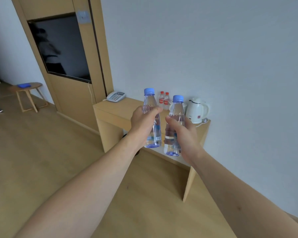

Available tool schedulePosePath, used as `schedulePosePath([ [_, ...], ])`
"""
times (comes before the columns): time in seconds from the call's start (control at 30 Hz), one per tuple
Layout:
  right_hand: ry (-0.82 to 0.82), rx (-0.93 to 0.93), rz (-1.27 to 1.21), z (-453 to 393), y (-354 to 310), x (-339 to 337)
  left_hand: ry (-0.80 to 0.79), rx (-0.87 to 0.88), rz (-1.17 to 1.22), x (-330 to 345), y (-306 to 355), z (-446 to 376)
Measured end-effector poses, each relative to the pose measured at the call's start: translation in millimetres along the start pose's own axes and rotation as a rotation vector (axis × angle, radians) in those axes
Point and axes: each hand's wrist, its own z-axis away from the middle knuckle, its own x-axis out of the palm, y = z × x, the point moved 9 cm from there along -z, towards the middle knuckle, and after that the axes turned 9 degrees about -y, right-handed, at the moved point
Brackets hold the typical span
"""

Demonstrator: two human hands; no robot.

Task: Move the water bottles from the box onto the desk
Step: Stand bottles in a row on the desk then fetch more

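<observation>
Left hand (143, 124) and right hand (184, 134) each grip a clear blue-capped plastic water bottle (152, 121) mid-air short of the pale wooden desk (110, 107), so crowding that white electric kettle (197, 109) could topple something.

Illumination soft, even, daylight-like; source not in frame. Shadows faint — none hard-edged. Dark television screen (58, 47) carries a blurred reflection. Wide-angle distortion bends straight lines toward the edges. Overall sharpness slightly soft.
</observation>
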Motion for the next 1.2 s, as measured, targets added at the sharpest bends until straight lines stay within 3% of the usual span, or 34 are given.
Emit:
schedulePosePath([
  [0.37, -0.089, 0.04, -0.02, -222, 74, 28, 0.108, -0.03, -0.003, -70, -51, -196],
  [0.73, -0.141, 0.12, -0.017, -435, 115, 49, 0.111, -0.071, 0.01, -107, -74, -403],
  [0.93, -0.087, 0.137, 0.003, -520, 153, 62, 0.085, -0.114, 0.003, -139, -102, -501],
  [1.2, 0.135, 0.153, -0.011, -633, 200, 80, -0.094, -0.168, -0.028, -171, -137, -648],
])
